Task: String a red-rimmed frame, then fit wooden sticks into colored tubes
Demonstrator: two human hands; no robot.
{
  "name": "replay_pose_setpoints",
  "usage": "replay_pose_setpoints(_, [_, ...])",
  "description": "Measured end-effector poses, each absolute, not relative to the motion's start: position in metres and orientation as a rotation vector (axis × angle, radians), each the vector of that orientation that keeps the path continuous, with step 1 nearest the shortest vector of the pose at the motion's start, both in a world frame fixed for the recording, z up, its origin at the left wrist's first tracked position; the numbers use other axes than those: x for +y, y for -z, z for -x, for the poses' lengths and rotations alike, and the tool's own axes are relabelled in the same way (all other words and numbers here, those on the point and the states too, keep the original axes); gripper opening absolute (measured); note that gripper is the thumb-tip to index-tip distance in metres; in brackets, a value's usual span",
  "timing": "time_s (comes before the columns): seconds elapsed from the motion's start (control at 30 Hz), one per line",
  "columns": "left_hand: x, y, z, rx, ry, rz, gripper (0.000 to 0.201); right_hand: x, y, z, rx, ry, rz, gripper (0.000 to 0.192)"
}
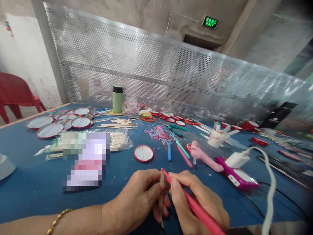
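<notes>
Head view is showing me working low over the blue desk [29,192]. I am pinching one thin wooden stick [161,192] upright in my left hand [140,199], fingers curled around it. My right hand [195,204] is gripping one pink pen-shaped tool [199,212], its tip touching the stick's top end. One small red-rimmed round mirror [143,153] is lying just beyond my hands. Farther left, about six larger red-rimmed discs [50,130] are lying together. One green bottle [117,99] is standing near the perforated panel [171,78].
</notes>
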State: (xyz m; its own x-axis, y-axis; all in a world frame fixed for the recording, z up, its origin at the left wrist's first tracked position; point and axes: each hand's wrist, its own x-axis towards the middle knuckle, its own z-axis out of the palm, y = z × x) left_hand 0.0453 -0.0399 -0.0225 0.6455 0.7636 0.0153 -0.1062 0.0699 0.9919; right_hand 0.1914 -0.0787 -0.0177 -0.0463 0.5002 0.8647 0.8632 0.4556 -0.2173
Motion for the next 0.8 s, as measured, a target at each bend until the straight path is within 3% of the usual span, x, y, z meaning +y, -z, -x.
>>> replay_pose_setpoints(0.8, [-0.0398, 0.0218, -0.0455, 0.618, -0.715, -1.358, 0.041, -0.0784, 0.0197, -0.1947, -1.729, 0.448, 1.185, 0.01])
